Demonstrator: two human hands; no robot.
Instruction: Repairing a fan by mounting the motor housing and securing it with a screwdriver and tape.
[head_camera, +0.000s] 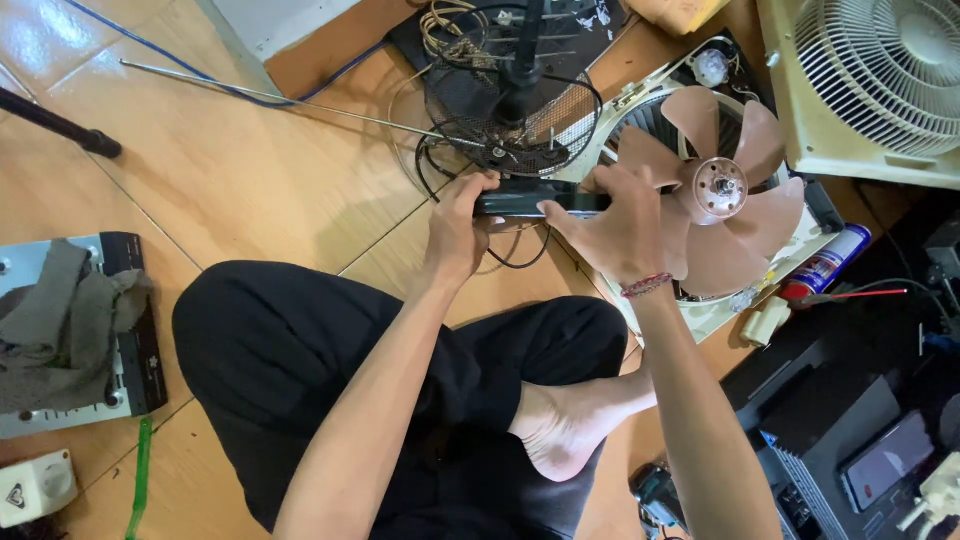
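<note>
black device (540, 201): my left hand (460, 228) and right hand (615, 225) cover both ends, so I can't tell its kind.
white box fan (870, 80): right of it, cut off by the edge.
phone (890, 458): below-right of it, screen blurred.

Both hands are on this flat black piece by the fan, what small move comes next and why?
Probably steady it with the left hand and ease the right hand along the black piece. Both hands grip its ends in the air, black wires hang under it, and the pink fan blades lie close beside the right hand.
</note>
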